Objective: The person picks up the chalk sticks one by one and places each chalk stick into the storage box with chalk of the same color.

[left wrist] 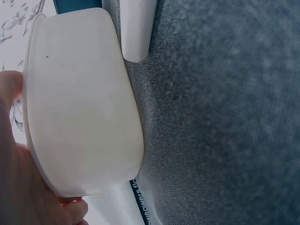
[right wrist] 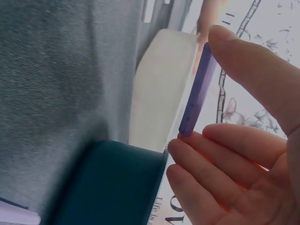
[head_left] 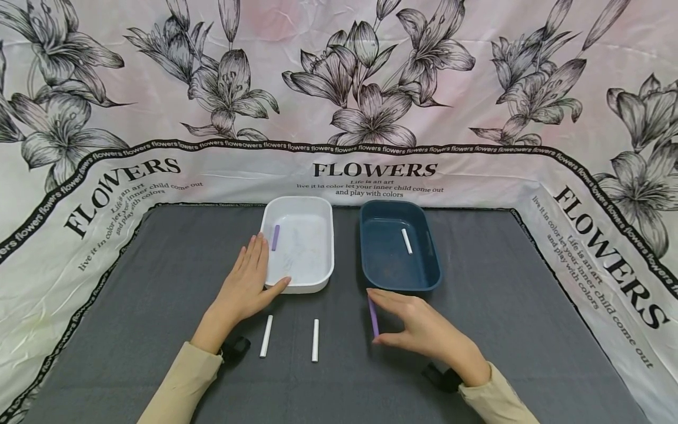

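My right hand (head_left: 418, 323) pinches a purple chalk stick (right wrist: 198, 91) by its two ends, thumb at one and fingertips at the other. It is held just in front of the near rim of the dark blue basin (head_left: 365, 259). Inside that basin lies a white chalk stick (head_left: 406, 241). My left hand (head_left: 245, 281) rests on the white basin (head_left: 329, 247), its straight fingers along the left side and the thumb over the near rim. Another purple chalk stick (head_left: 275, 237) lies in the white basin, near those fingers.
Two white chalk sticks, a left one (head_left: 266, 336) and a right one (head_left: 315, 340), lie on the grey cloth (head_left: 296, 388) before the white basin. A pale stick end (right wrist: 21, 214) shows low in the right wrist view. Flower-printed fabric (head_left: 371, 129) rises behind.
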`<state>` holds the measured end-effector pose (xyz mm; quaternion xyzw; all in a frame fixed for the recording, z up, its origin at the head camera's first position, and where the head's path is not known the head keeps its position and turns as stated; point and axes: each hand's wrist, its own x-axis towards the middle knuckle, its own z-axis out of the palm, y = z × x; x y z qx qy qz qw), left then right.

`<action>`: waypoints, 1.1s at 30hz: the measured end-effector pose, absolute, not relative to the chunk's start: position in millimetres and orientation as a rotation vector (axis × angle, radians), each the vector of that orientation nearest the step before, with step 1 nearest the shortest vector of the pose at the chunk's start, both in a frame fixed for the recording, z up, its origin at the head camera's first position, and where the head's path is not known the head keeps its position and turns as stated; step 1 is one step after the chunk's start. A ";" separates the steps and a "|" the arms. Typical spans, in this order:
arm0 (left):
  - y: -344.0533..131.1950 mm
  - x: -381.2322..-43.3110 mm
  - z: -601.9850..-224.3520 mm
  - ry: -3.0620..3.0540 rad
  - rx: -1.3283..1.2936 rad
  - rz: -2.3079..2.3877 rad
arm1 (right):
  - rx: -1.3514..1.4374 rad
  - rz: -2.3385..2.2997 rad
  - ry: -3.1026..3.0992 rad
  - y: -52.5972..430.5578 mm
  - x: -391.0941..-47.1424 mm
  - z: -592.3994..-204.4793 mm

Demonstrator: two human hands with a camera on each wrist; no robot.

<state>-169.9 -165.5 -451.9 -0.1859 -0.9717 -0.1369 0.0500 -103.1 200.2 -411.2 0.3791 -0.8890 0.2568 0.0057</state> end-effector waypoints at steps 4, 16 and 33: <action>-166.1 -169.4 -451.7 -2.953 -0.582 -0.426 | 1.176 0.808 -2.777 197.2 -105.8 -407.4; -166.0 -167.8 -452.5 -2.957 -0.583 -0.417 | 1.166 0.843 -2.746 183.6 -117.7 -399.5; -166.6 -168.5 -451.7 -2.960 -0.575 -0.429 | 1.135 0.944 -2.702 159.9 -147.2 -390.8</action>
